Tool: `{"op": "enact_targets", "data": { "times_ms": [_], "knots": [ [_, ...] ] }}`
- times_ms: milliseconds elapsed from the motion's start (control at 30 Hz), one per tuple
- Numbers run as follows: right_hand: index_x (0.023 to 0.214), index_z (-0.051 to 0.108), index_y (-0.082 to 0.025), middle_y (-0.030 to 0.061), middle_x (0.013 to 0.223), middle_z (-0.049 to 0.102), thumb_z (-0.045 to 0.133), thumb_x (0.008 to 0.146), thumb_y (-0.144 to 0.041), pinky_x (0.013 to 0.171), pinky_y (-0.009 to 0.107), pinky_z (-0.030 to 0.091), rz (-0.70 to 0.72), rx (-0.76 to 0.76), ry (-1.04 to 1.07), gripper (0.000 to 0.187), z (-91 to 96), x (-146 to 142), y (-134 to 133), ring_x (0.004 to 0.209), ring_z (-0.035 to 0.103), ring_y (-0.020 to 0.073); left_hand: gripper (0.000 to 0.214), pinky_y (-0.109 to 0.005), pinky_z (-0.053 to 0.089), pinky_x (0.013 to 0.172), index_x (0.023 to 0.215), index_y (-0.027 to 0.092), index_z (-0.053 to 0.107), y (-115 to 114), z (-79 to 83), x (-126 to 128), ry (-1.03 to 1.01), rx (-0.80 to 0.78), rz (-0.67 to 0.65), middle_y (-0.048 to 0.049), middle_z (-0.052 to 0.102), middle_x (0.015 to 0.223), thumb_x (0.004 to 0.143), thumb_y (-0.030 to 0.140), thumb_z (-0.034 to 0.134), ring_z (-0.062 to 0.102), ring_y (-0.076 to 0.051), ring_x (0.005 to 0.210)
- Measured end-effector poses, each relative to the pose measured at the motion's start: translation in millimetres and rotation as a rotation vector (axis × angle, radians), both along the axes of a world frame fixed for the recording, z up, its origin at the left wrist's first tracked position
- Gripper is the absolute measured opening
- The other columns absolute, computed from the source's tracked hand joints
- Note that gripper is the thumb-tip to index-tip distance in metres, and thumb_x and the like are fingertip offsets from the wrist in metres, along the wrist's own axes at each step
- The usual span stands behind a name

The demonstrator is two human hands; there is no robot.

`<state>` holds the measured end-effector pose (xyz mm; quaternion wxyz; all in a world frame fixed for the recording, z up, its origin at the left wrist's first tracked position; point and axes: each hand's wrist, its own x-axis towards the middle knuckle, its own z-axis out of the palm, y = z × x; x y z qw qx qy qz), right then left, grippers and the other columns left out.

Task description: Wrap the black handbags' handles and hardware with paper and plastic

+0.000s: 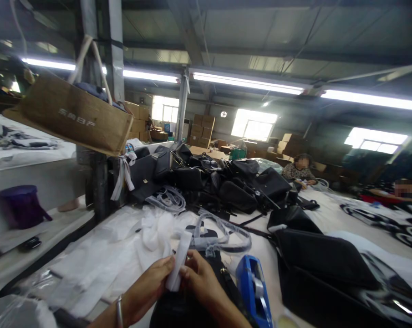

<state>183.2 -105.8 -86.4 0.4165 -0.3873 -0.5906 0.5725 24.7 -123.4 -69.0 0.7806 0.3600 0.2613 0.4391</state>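
Observation:
Both of my hands grip a folded strip of white wrapping material, held upright over a black bag. My left hand, with a metal bangle at the wrist, pinches the strip's left side. On its right side the fingers of my right hand are closed. Whether anything lies inside the strip cannot be told. Just right of my right forearm stands a blue tape dispenser with a roll in it. Plastic-wrapped straps lie just beyond my hands.
White wrapping sheets spread over the table at left. Black bags are piled behind, and more black bags lie at right. A brown bag hangs from a post. Two other people sit at the far right; a purple stool stands left.

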Motion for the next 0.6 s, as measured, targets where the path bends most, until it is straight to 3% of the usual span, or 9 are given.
{"op": "enact_targets", "data": {
  "times_ms": [167, 367, 600],
  "knots": [
    [0.110, 0.060, -0.019, -0.0009, 0.079, 0.061, 0.073, 0.073, -0.052, 0.057, 0.023, 0.042, 0.092, -0.127, 0.168, 0.051, -4.6, 2.4, 5.2, 0.060, 0.058, 0.0110, 0.030, -0.032, 0.048, 0.083, 0.116, 0.012, 0.064, -3.0, 4.5, -6.9, -0.118, -0.029, -0.016, -0.0113, 0.069, 0.098, 0.093, 0.030, 0.056, 0.063, -0.022, 0.094],
    [0.107, 0.059, -0.018, -0.0046, 0.068, 0.055, 0.078, 0.063, -0.059, 0.047, 0.021, 0.038, 0.009, -0.171, 0.146, 0.063, -11.1, -2.3, 9.8, 0.051, 0.055, 0.0106, 0.035, -0.034, 0.047, 0.089, 0.126, 0.013, 0.059, -3.8, 2.2, -3.3, -0.141, -0.048, -0.011, -0.0110, 0.070, 0.100, 0.095, 0.028, 0.053, 0.063, -0.022, 0.097],
    [0.106, 0.061, -0.019, -0.0020, 0.077, 0.058, 0.068, 0.079, -0.046, 0.059, 0.025, 0.048, -0.046, -0.030, 0.047, 0.038, -10.1, -6.1, 3.8, 0.066, 0.059, 0.0131, 0.040, -0.035, 0.048, 0.091, 0.128, 0.013, 0.058, -6.1, 7.7, 0.7, -0.112, -0.084, 0.056, -0.0114, 0.070, 0.102, 0.091, 0.028, 0.060, 0.064, -0.023, 0.097]
  ]
}}
